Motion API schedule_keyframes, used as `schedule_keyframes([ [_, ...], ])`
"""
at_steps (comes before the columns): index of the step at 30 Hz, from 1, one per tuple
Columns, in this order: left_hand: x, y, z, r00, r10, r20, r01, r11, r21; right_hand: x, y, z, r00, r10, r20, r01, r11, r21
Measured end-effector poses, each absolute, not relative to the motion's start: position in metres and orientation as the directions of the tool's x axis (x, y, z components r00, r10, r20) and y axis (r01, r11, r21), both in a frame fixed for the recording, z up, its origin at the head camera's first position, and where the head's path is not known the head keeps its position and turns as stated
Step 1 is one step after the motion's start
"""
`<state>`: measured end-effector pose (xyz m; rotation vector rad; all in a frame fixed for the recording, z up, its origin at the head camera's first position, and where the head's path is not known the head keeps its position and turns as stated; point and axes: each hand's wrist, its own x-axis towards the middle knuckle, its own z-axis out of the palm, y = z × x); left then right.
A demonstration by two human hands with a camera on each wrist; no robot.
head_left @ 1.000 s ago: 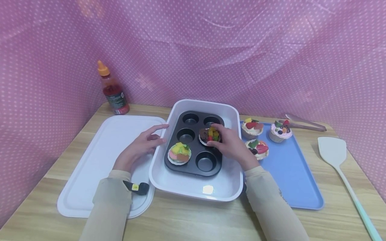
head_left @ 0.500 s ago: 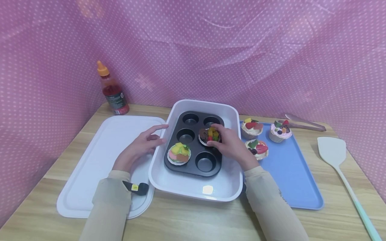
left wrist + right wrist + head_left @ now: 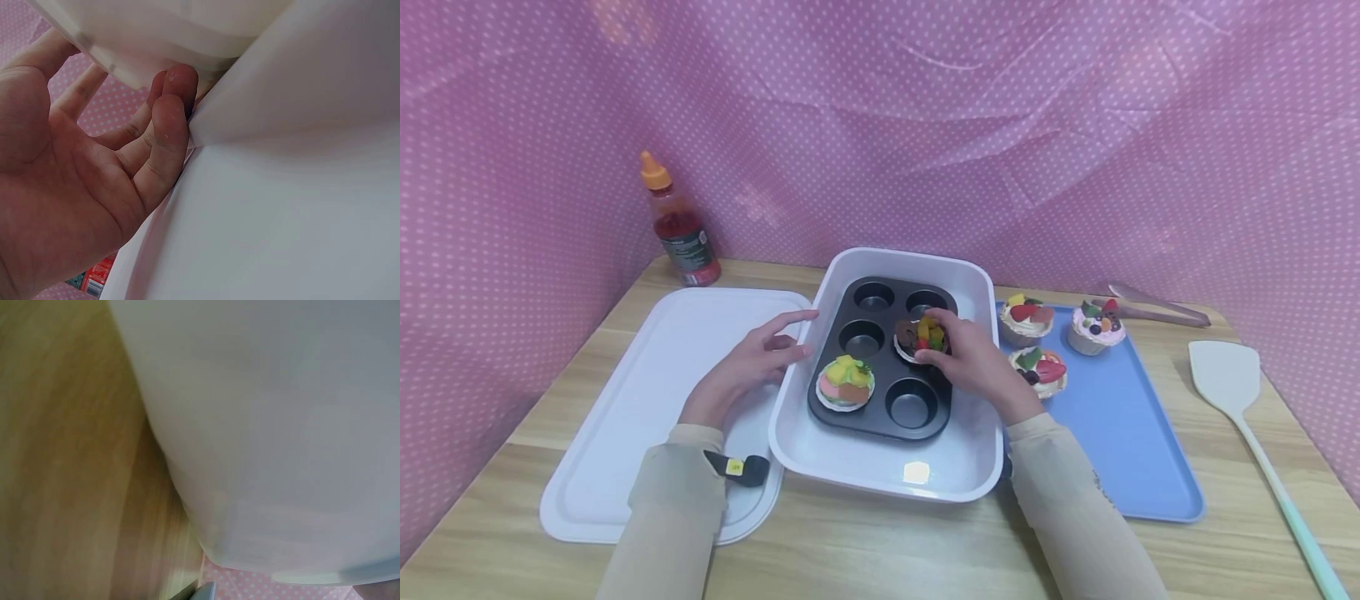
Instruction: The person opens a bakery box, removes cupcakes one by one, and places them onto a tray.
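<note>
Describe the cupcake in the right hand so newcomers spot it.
Find the white basin, then the dark muffin tin inside. Midway along the tin's right column, the right hand grips the cupcake. Its dark brown topping sets it apart from the yellow-topped cupcake nearby.

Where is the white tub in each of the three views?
Head: the white tub sits at the centre, holding the muffin tin.
Left wrist: its outer wall spans the top.
Right wrist: its outside fills the centre and right.
Shared landmark: the pink dotted cloth.
</note>
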<state>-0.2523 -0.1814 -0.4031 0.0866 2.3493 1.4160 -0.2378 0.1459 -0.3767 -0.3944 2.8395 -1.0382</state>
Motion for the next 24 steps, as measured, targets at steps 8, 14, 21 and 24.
schedule_keyframes([
  [8,-0.2515,-0.1824,-0.4036,-0.921,0.265,-0.285,-0.124,0.495,0.860,-0.2382,0.1459,-0.3769,-0.963,-0.270,-0.014,-0.195,0.731,-0.653],
  [14,-0.2514,-0.1821,-0.4032,-0.920,0.266,-0.287,-0.126,0.491,0.862,-0.2386,0.1462,-0.3768,-0.963,-0.267,-0.021,-0.188,0.728,-0.659],
  [21,-0.2511,-0.1820,-0.4025,-0.919,0.261,-0.294,-0.136,0.490,0.861,-0.2382,0.1461,-0.3753,-0.965,-0.261,-0.035,-0.173,0.728,-0.663],
  [24,-0.2513,-0.1825,-0.4032,-0.920,0.265,-0.289,-0.132,0.485,0.865,-0.2387,0.1460,-0.3763,-0.965,-0.259,-0.035,-0.171,0.727,-0.665],
])
